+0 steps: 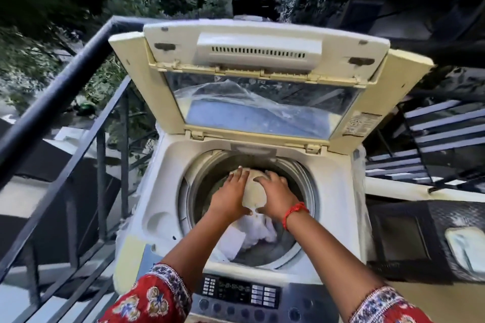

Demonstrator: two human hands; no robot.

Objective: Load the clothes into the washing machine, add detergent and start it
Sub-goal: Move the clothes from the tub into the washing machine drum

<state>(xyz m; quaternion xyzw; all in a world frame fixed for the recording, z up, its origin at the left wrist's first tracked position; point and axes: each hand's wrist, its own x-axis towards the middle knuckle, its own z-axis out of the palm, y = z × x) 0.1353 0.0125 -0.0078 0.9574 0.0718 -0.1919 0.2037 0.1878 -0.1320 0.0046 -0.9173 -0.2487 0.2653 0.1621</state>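
A cream top-loading washing machine (168,191) stands in front of me with its folding lid (262,78) raised. Both my hands reach into the round drum (304,186). My left hand (231,194) and my right hand (275,196) press from either side on a bundled cream cloth (254,189), held over the drum's middle. Below them, white clothes (252,238) lie in the drum's near part. The grey control panel (238,294) with buttons and knobs runs along the machine's near edge, between my red patterned sleeves.
A dark metal railing (65,92) runs along the left of the machine, with trees beyond. To the right are a metal staircase (433,139), a dark wicker-like surface (409,244) and a pale packet (464,249) on it.
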